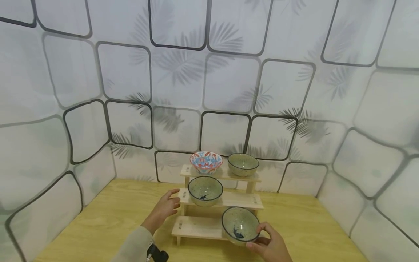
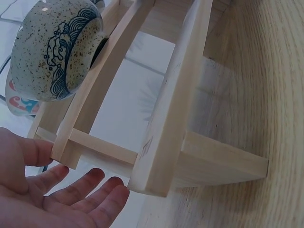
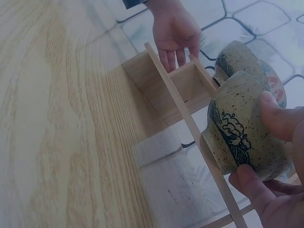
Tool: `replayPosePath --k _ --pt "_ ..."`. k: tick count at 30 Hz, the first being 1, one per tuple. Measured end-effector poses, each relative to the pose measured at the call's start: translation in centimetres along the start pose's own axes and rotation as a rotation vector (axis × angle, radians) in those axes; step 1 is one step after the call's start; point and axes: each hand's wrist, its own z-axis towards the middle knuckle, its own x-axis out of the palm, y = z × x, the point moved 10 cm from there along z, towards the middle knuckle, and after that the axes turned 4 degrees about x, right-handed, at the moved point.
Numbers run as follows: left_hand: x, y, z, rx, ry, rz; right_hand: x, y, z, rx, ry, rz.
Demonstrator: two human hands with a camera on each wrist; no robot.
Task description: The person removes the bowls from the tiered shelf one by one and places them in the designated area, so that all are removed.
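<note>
My right hand grips the right side of a speckled green-grey bowl with a dark blue rim, thumb up near the rim and fingers lower on its wall. The bowl sits at the right end of the lowest step of a wooden stand. In the right wrist view, dark wave patterns mark the bowl's outside. My left hand, fingers spread and loosely bent, is at the left end of the middle step. Nothing is in it; its fingertips are right by the stand's end.
On the middle step stands a similar speckled bowl. The top step bears a red-and-blue patterned bowl at left and another green-grey bowl at right. The stand rests on a wood-grain table before a patterned curtain.
</note>
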Motion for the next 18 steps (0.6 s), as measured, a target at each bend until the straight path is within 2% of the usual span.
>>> replayPosePath --k 4,10,18 --pt "0.15 0.05 -0.08 -0.001 -0.006 0.001 -0.2 -0.13 -0.08 -0.001 -0.018 -0.022" --pt "-0.01 0.3 -0.35 -0.012 -0.003 0.014 0.16 0.1 0.04 -0.047 -0.011 -0.004" --pt "0.24 0.16 -0.45 -0.001 0.017 0.012 0.23 0.39 0.01 -0.05 -0.02 -0.002"
